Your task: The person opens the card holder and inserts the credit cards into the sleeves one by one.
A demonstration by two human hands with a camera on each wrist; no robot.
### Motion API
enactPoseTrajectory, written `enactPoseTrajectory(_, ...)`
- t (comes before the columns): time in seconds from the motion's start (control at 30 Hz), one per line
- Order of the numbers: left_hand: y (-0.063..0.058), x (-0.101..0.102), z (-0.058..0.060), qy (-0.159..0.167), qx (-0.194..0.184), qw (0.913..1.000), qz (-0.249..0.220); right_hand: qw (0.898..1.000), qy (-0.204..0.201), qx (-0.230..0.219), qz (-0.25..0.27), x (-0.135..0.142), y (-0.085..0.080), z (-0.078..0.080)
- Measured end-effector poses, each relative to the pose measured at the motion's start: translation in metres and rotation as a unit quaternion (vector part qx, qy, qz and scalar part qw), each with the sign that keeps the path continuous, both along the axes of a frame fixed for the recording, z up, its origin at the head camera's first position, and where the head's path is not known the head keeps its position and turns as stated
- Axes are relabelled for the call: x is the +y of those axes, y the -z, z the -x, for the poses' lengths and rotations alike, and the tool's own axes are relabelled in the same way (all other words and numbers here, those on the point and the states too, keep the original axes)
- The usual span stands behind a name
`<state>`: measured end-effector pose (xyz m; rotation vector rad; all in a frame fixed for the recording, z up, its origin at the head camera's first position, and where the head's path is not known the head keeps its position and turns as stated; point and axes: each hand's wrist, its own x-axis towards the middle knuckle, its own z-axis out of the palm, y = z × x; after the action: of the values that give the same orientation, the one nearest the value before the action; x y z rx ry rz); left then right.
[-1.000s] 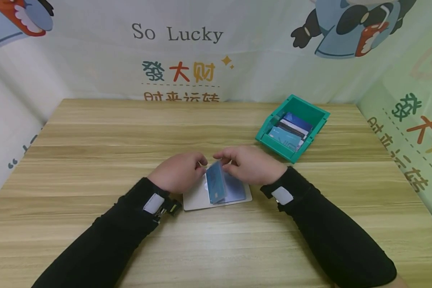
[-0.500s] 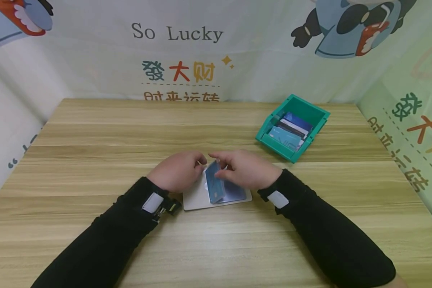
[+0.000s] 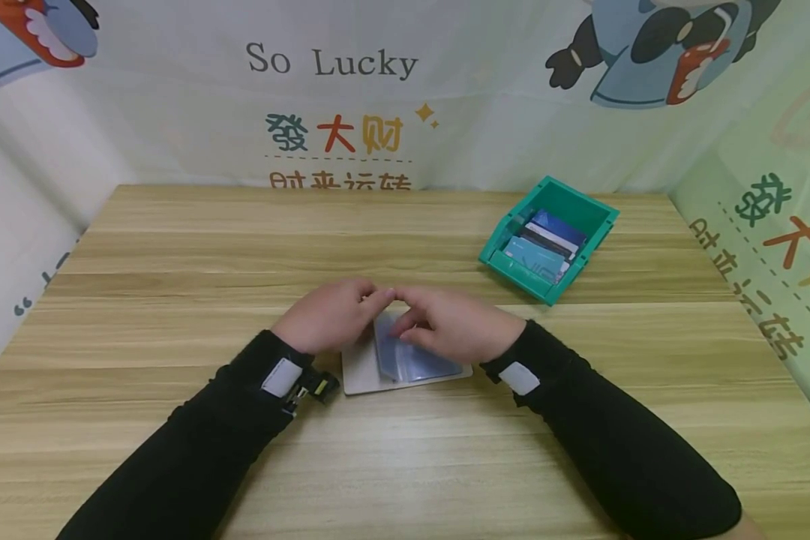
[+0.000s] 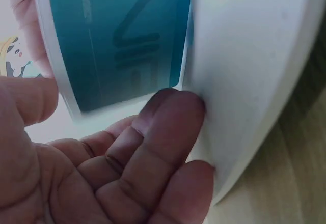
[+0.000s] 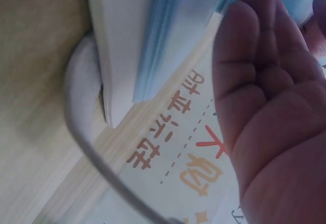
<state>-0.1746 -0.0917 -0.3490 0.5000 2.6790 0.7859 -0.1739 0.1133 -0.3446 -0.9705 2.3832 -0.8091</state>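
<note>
A card holder with a white cover (image 3: 360,371) and clear sleeve pages (image 3: 415,364) lies opened on the table. In the left wrist view, one sleeve holds a teal card (image 4: 119,35) with large "VIP" lettering. My left hand (image 3: 331,315) rests at the holder's upper left. Its fingertips (image 4: 175,109) touch the white cover, and its thumb is by the sleeve's outer edge. My right hand (image 3: 462,322) is over the sleeve pages, index fingertip meeting the left thumb. In the right wrist view its fingers (image 5: 239,46) are nearly straight beside the bluish pages.
Beyond the right hand stands a green plastic bin (image 3: 553,236) with several cards (image 3: 540,256) in it. A printed cloth (image 3: 196,112) hangs behind the wooden table (image 3: 243,240) and along its sides. A grey cable (image 5: 102,163) crosses the right wrist view.
The sleeve page that stood up has swung leftward and down, toward the white cover. My right hand has moved left over the holder; my left thumb has stretched rightward to meet it.
</note>
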Motion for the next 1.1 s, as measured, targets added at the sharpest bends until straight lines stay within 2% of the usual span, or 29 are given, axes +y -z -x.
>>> enactPoseTrajectory(0.13, 0.0003, -0.0002, -0.0007, -0.003, 0.001, 0.9999, 0.015, 1.0, -0.015, -0.002, -0.026, -0.0003, 0.0013, -0.0005)
enactPoseTrajectory(0.33, 0.0005, -0.0015, -0.0019, -0.01, -0.002, 0.9996, 0.026, 0.999, -0.005, 0.007, -0.05, -0.0006, 0.0021, -0.0005)
enactPoseTrajectory(0.5, 0.0018, -0.0024, -0.0007, -0.008, 0.024, 0.9988, 0.042, 0.999, -0.003, 0.006, -0.052, -0.0008, 0.0023, 0.0001)
enactPoseTrajectory(0.9, -0.0009, -0.0012, -0.0012, -0.011, 0.033, 0.9961, 0.081, 0.999, -0.009, 0.01, -0.048, 0.0, 0.0001, -0.0001)
enactPoseTrajectory(1.0, -0.0021, -0.0004, -0.0021, -0.01, 0.036, 0.9958, 0.084, 0.999, 0.006, 0.001, -0.045, 0.001, -0.0017, 0.0018)
enactPoseTrajectory(1.1, -0.003, 0.0006, -0.0036, -0.003, 0.043, 0.9952, 0.088, 0.998, 0.047, 0.013, -0.03, 0.0056, -0.0049, 0.0071)
